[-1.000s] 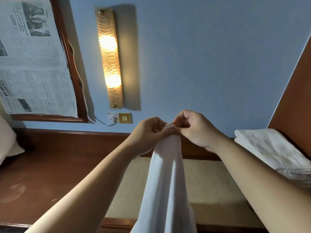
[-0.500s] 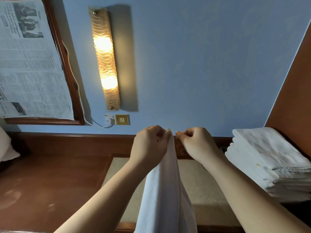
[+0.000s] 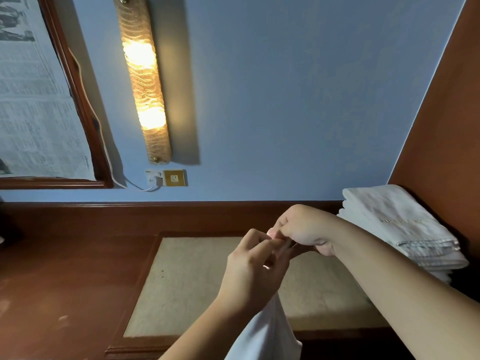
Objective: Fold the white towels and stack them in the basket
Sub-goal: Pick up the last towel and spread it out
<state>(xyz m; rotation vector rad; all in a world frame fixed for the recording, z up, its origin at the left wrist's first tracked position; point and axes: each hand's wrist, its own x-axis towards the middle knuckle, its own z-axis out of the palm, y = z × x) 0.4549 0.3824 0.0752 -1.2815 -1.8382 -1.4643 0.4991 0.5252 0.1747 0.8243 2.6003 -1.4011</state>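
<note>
A white towel point(image 3: 265, 333) hangs down from my hands toward the bottom edge of the view. My left hand point(image 3: 254, 268) grips its top, with the cloth running out below the palm. My right hand point(image 3: 304, 229) is just above and to the right, fingers curled and pinching at the towel's top edge, which is mostly hidden between the two hands. A stack of folded white towels point(image 3: 400, 227) lies at the right against the wall. No basket is in view.
Below my hands is a wooden desk point(image 3: 65, 281) with a beige inset pad point(image 3: 187, 281). A lit wall lamp point(image 3: 142, 79), a socket point(image 3: 166, 178) with a white cable, and a framed panel covered in newspaper point(image 3: 33, 100) are on the blue wall. An orange-brown side wall point(image 3: 446, 113) stands at right.
Both hands have moved down and to the right with the towel. They have closed together, and the towel's top is now hidden between them.
</note>
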